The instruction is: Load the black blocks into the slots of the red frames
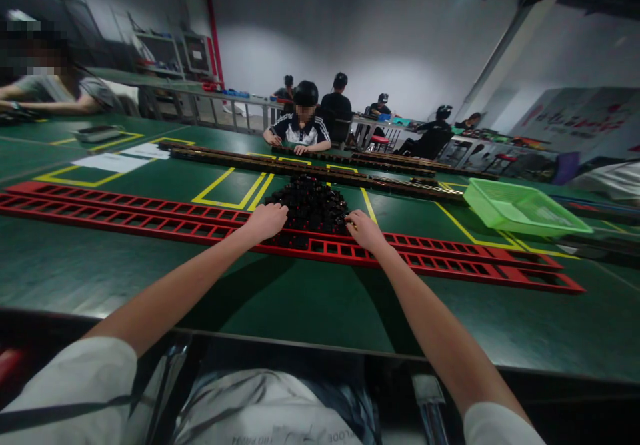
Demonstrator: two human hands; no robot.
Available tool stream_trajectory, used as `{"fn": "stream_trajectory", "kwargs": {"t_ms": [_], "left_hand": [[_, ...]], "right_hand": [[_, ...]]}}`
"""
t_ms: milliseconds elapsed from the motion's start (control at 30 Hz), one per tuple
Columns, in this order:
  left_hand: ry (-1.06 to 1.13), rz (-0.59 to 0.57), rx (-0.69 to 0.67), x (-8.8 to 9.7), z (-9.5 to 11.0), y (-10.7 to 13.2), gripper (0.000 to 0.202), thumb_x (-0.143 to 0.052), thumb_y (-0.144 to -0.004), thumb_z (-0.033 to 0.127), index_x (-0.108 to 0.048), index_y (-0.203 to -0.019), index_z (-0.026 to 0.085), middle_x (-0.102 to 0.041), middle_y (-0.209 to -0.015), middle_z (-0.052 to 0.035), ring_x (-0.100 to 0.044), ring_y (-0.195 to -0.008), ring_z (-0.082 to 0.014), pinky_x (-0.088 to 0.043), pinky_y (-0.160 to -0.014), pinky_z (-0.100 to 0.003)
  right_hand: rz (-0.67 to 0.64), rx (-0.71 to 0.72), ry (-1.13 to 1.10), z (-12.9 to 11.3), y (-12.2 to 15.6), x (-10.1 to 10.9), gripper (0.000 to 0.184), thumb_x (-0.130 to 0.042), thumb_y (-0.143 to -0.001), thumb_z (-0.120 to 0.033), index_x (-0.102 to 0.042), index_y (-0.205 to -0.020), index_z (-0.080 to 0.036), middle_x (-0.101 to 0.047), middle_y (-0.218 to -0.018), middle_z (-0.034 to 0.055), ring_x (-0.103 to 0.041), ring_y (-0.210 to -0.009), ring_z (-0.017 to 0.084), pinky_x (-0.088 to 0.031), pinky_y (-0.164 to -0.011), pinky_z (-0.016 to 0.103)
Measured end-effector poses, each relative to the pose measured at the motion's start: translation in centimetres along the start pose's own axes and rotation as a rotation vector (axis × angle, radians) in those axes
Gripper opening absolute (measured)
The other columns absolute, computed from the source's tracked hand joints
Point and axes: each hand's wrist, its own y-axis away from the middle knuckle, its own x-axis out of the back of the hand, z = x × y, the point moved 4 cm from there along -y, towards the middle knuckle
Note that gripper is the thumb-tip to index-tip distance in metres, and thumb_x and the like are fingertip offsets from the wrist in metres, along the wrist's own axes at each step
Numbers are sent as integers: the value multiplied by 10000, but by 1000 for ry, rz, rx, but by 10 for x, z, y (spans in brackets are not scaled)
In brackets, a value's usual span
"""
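A heap of small black parts [315, 205] with red specks lies in front of me, over the far side of two long red ladder-like frames [440, 263]. At the heap's left edge is my left hand [270, 221], its fingers curled closed; whatever they may hold is hidden. My right hand [366, 230] reaches the heap's right edge above the frames, fingers bent together at the tips. Something tiny may be between them, too small to name. Several black parts [293, 239] sit in the slots of the nearer frame between my hands.
A green plastic basket [530, 208] stands at the right. Beyond the heap, long dark strips [265, 163] run across the green table [310, 305], which has yellow tape outlines. White papers [115, 160] lie at left. A person [300, 128] works opposite; others sit farther off.
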Motion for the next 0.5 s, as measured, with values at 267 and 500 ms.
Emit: {"fn": "stream_trajectory", "kwargs": {"t_ms": [267,500], "left_hand": [[266,14,-22,-11,43,-7,551,-339,-978,540,-452,-1385,186,-450,-1445,-146,-407,-1323,-333,-328,-1079,-541],[261,-87,5,-23,43,-9,710,-367,-942,621,-304,-1522,216,-161,-1631,-134,-104,-1491,-384,-100,-1149,-653]], "right_hand": [[-8,-2,-21,2,-1,-2,229,-496,-950,-197,-674,-1087,-160,-610,-1186,109,-591,-1065,213,-460,-942,309],[-29,-33,-26,3,-1,-4,247,-486,-961,-223,-669,-1114,-161,-599,-1212,112,-583,-1077,218,-452,-953,314]]}}
